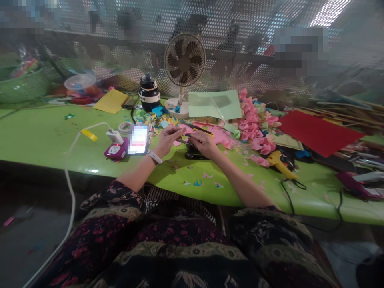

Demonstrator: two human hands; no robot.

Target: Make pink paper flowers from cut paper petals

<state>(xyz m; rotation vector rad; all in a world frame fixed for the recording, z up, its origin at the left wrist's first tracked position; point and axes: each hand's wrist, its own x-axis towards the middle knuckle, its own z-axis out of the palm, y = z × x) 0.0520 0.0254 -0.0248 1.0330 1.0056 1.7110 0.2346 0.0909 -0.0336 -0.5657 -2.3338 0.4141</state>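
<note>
Left hand (169,140) pinched narrow, right hand's (205,143) fingers close together, anything held too small to tell, small black object (193,154) under the right hand on glossy green tabletop (171,176), pink paper scraps (207,175) near its front edge, far-left round green basin (27,87) holding something multicoloured (26,67).

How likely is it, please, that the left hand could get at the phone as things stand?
Probably yes: the phone lies screen up beside the left hand, close to the wristband, and nothing visible blocks the way.
</note>
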